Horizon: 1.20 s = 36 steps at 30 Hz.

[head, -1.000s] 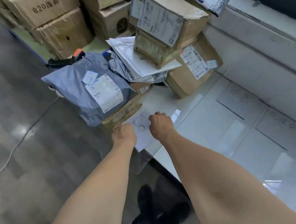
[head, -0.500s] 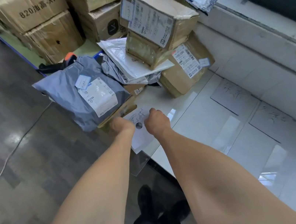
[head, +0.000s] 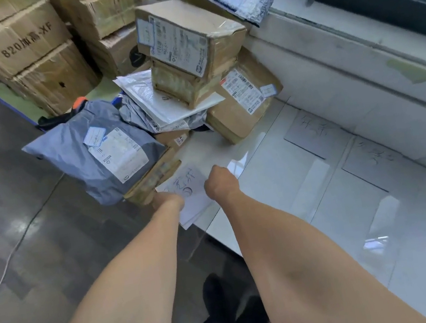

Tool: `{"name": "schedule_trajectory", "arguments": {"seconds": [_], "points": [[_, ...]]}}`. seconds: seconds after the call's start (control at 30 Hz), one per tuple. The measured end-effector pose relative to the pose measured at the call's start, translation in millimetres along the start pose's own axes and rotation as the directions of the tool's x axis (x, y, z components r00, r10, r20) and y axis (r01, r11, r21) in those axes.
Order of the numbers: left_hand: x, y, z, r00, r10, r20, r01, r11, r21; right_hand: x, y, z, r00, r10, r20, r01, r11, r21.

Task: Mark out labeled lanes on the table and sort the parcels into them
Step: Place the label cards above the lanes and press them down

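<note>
Head view, labelling stage. The left hand and right hand are both curled into fists over opposite edges of the label sheet and appear to grip it, though the fingertips are turned under and hidden. The sheet lies at the near foot of the parcel heap, just beside the flat carton that carries the grey mailer. The end of the sheet farthest from the heap hangs past the edge of the table. Over the last second little has moved. The hands have kept their hold, the sheet has stayed at the foot of the heap, and more of its handwriting now shows between the two fists. Two written lane marks, one near the heap's right side and one farther from the heap on that side, already lie on the table, each bounded by a dark line. The held sheet therefore reads as a further label that is being positioned and is not yet released. The parcels are all stacked in the heap and none lies in a lane, so sorting has probably not begun. Where the sheet now lies, the heap crowds it, and some parcels may need to be shifted before this lane can be used.
</note>
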State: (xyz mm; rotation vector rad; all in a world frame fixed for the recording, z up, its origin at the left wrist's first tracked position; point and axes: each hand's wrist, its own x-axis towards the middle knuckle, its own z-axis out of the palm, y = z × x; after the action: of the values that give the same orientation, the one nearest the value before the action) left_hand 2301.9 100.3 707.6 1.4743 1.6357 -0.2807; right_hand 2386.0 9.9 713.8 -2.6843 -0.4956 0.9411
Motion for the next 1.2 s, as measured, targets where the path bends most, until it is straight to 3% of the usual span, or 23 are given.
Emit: {"name": "schedule_trajectory", "arguments": {"seconds": [0.17,0.43,0.6,0.77,0.93,1.2], "points": [[7,0,-8,0.991,-0.084,0.101,0.094,0.99,-0.102,2,-4,18,0.998,-0.011,0.056,0.01,1.0,0.022],[14,-6,-8,0.974,-0.14,0.177,0.163,0.979,-0.123,7,-6,13,0.997,0.011,-0.074,-0.011,1.0,0.007],[0,4,-1,0.978,-0.103,0.182,0.143,0.966,-0.217,0,9,-23,0.988,0.105,-0.114,-0.086,0.983,0.163],[-18,50,22,0.971,-0.018,0.236,0.104,0.93,-0.354,-19,51,-81,0.948,0.277,-0.157,-0.186,0.882,0.434],[-77,107,75,0.956,0.166,0.243,-0.082,0.943,-0.321,-44,125,-132,0.859,0.47,-0.203,-0.251,0.732,0.633],[-182,137,202,0.906,0.298,0.302,-0.225,0.941,-0.254,-87,268,-169,0.709,0.675,-0.206,-0.295,0.548,0.783]]}}
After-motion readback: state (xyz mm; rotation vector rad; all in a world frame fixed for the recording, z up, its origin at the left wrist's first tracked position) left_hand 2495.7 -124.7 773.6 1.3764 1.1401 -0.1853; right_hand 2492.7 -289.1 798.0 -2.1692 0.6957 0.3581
